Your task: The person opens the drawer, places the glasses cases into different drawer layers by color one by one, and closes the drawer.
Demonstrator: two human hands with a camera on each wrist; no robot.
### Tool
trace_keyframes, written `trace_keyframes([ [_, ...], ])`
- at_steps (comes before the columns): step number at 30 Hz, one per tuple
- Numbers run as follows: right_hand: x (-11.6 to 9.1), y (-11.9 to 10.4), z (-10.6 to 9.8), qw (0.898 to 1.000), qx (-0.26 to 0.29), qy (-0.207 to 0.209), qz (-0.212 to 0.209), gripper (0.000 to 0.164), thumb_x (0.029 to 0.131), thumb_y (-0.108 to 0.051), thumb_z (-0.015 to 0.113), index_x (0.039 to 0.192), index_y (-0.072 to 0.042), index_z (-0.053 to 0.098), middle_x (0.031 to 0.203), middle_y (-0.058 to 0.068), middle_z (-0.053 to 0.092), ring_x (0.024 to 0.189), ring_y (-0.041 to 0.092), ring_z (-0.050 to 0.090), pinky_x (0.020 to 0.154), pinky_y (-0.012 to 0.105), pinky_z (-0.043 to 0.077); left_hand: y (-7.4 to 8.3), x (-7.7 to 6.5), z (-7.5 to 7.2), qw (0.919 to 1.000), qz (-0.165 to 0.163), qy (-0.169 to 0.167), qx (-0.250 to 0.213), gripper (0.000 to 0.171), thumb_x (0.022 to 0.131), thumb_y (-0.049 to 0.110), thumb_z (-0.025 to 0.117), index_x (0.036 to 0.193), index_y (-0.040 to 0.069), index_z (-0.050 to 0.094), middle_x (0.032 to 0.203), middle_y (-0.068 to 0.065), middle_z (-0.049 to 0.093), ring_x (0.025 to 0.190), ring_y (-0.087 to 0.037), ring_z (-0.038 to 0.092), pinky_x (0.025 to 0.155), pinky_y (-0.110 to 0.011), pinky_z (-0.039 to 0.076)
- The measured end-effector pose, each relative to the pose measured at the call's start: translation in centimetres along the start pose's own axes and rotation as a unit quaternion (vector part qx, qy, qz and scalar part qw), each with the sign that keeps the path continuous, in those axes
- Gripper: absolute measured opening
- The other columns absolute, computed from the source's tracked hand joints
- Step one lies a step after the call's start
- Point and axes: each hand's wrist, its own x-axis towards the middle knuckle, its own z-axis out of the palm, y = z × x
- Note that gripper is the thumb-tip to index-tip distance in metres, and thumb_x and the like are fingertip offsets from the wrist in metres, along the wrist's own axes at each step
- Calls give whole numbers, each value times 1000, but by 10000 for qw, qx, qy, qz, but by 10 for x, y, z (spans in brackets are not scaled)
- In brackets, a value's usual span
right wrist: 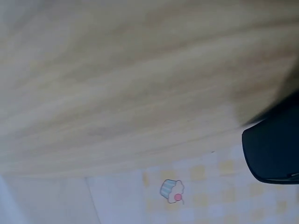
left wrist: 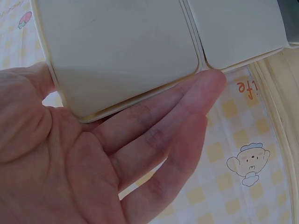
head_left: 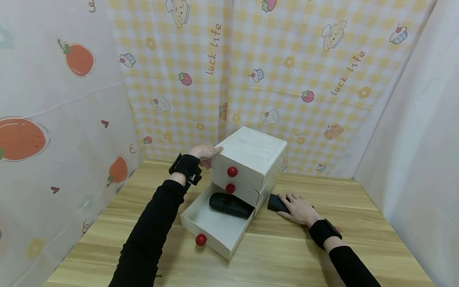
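Note:
A white drawer cabinet [head_left: 251, 145] with red ball knobs stands on the wooden table, its bottom drawer [head_left: 215, 223] pulled out. Inside that drawer lies a long black rounded case [head_left: 229, 204], partly hidden by the drawers above. My left hand [head_left: 204, 153] holds the cabinet's upper left corner, thumb on the top edge. In the left wrist view the left hand [left wrist: 126, 144] has its fingers along a white panel [left wrist: 121, 51]. Right of the cabinet, my right hand [head_left: 299, 209] rests over a black case [head_left: 276, 203], covering most of it. The right wrist view shows only a rounded end of the black case [right wrist: 273, 149].
The middle drawer [head_left: 238, 192] juts out slightly above the open one. A yellow checked curtain [head_left: 258, 87] hangs close behind the cabinet. White cloth walls stand to the left [head_left: 71, 139] and right [head_left: 412, 131]. Wooden tabletop [head_left: 287, 255] extends in front.

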Motion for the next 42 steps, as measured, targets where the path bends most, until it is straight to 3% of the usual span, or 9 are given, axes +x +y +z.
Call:
trace_keyframes([
  [3, -5, -3, -2, 9992, -162, 280, -240, 67, 86, -55, 59, 135, -9, 51, 107, 13, 59, 98, 29, 59, 81, 44, 50, 0, -1, 0, 10000, 5, 2, 3, 63, 101, 50, 27, 128, -1, 52, 102, -22, 68, 95, -32, 67, 76, -35, 52],
  [10, -14, -10, -11, 9935, -171, 930, -625, 67, 91, -61, 47, 132, -8, 53, 101, 11, 59, 90, 25, 58, 75, 40, 50, 0, -1, -1, 10000, 14, 38, -26, 62, 101, 49, 27, 128, -1, 53, 100, -21, 69, 88, -29, 68, 60, -26, 47],
  [17, -13, -29, -41, 9834, -331, 1395, -1111, 68, 95, -64, 31, 131, -11, 54, 97, 5, 59, 84, 20, 59, 70, 35, 52, -2, 0, 0, 10000, 22, 49, -21, 62, 101, 49, 28, 128, -1, 53, 98, -21, 69, 89, -29, 69, 60, -26, 48],
  [21, -6, -45, -61, 9777, -273, 1532, -1410, 70, 95, -64, 29, 129, -10, 55, 97, 4, 59, 84, 18, 57, 69, 34, 51, -2, 1, 1, 9999, 87, 69, -12, 62, 101, 49, 28, 126, -2, 54, 97, -21, 70, 87, -29, 69, 60, -26, 49],
  [27, 10, -75, -90, 9701, -265, 1576, -1824, 68, 91, -64, 44, 131, -9, 54, 102, 5, 60, 89, 18, 58, 75, 33, 51, -3, 1, 0, 9999, 26, 108, -29, 63, 101, 49, 28, 126, -2, 55, 95, -21, 70, 86, -29, 69, 69, -32, 53],
  [32, 27, -104, -109, 9738, -273, 1452, -1727, 72, 82, -61, 61, 133, -11, 53, 100, 5, 58, 85, 16, 56, 72, 31, 50, -2, 1, 0, 9999, 6, 122, -15, 63, 101, 48, 28, 126, -2, 55, 97, -22, 71, 87, -29, 70, 83, -39, 54],
  [38, 53, -140, -128, 9819, -292, 1210, -1427, 69, 87, -64, 51, 134, -14, 53, 99, 3, 58, 86, 17, 57, 73, 30, 51, 0, 0, 0, 9999, 31, 122, 56, 62, 101, 49, 28, 124, -2, 56, 97, -22, 71, 87, -28, 69, 77, -36, 55],
  [42, 75, -163, -134, 9913, -239, 739, -1064, 70, 88, -65, 47, 137, -15, 51, 107, 5, 61, 94, 20, 62, 76, 32, 53, 0, -1, -1, 9999, 48, 116, 57, 62, 101, 49, 28, 125, -1, 56, 96, -21, 71, 88, -29, 69, 73, -34, 54],
])
